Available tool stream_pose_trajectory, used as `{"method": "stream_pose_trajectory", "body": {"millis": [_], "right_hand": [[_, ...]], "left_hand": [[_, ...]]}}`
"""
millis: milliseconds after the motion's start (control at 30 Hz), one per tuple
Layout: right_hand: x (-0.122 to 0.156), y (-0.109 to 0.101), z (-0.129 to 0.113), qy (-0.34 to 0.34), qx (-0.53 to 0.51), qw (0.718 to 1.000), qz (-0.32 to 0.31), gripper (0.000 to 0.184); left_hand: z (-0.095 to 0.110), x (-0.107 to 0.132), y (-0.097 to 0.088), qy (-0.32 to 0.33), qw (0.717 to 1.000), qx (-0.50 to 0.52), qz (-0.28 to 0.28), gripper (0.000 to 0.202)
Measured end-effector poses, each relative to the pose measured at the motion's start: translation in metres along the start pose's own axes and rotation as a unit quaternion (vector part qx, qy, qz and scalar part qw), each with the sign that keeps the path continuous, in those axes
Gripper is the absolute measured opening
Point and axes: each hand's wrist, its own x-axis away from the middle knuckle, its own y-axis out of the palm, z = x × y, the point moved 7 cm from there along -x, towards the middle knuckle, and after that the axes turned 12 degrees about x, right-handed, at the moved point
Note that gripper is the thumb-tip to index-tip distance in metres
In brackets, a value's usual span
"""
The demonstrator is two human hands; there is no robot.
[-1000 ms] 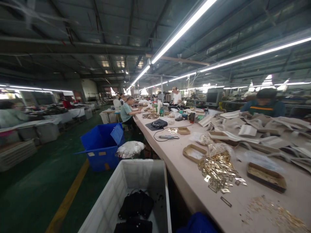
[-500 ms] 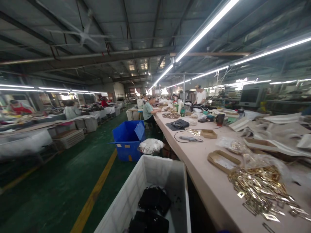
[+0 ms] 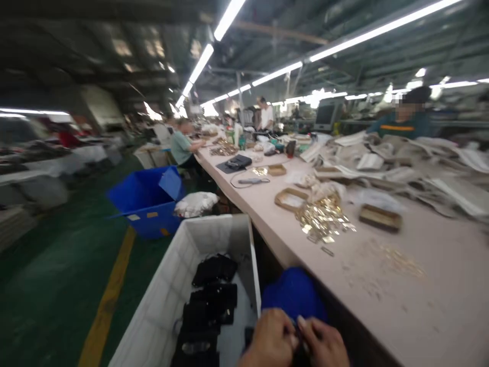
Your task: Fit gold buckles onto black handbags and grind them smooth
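Observation:
At the bottom of the head view my left hand (image 3: 272,336) is closed, its fingers pinched together. Beside it my right hand (image 3: 324,342) is closed too, with the thumb pointing toward the left fingers. Something dark shows between the two hands, too blurred and hidden to name. Just behind them lies a rounded blue surface (image 3: 293,293), perhaps cloth. Left of my hands stands a white bin (image 3: 153,311) with several black items (image 3: 214,300) stacked inside. The pink-topped table (image 3: 282,239) runs along the right.
Gold metal frames (image 3: 324,216) lie heaped on the table near cardboard trays (image 3: 380,218) and a grey corded tool (image 3: 254,181). Beyond the bin stand a blue bin (image 3: 153,214) and a silvery bundle (image 3: 196,204). Co-workers sit and stand along the table.
The view has swung right and down. Both my hands and the blue surface have come into sight at the bottom, along with a co-worker at the far right.

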Motion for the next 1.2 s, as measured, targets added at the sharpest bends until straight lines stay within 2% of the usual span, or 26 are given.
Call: {"method": "stream_pose_trajectory", "body": {"millis": [33, 67, 167, 267, 467, 600, 767, 867, 1067, 1200], "right_hand": [[0.001, 0.005, 0.010, 0.018, -0.013, 1.000, -0.016, 0.059], [0.002, 0.013, 0.017, 0.021, -0.070, 0.996, -0.060, 0.063], [0.006, 0.030, 0.037, 0.091, -0.215, 0.961, -0.149, 0.062], [0.009, 0.035, 0.042, 0.135, -0.285, 0.932, -0.178, 0.062], [0.004, 0.030, 0.037, 0.091, -0.277, 0.941, -0.170, 0.049], [0.004, 0.033, 0.042, 0.108, -0.296, 0.936, -0.159, 0.048], [0.004, 0.034, 0.044, 0.131, -0.333, 0.921, -0.152, 0.051], [0.003, 0.034, 0.046, 0.141, -0.329, 0.923, -0.144, 0.054], [-0.001, 0.035, 0.047, 0.117, -0.352, 0.918, -0.143, 0.058], [-0.003, 0.026, 0.041, 0.092, -0.333, 0.927, -0.146, 0.046]], "left_hand": [[-0.003, -0.003, -0.004, -0.005, 0.999, -0.026, 0.045, 0.015], [-0.005, -0.006, -0.003, -0.012, 0.998, -0.042, 0.050, 0.014], [-0.007, -0.016, 0.004, -0.024, 0.999, -0.025, 0.009, 0.009], [-0.004, -0.016, 0.004, -0.025, 1.000, -0.010, -0.001, 0.006], [-0.006, -0.018, 0.004, -0.009, 1.000, 0.027, -0.003, 0.004], [-0.011, -0.021, 0.006, -0.009, 0.997, 0.069, -0.015, 0.003], [-0.009, -0.022, 0.007, -0.008, 0.996, 0.093, 0.004, 0.008], [-0.006, -0.024, 0.008, -0.005, 0.995, 0.099, 0.012, 0.010], [-0.007, -0.029, 0.006, -0.014, 0.994, 0.104, 0.016, 0.010], [0.004, -0.029, 0.002, 0.010, 0.997, 0.074, 0.019, 0.010]]}}
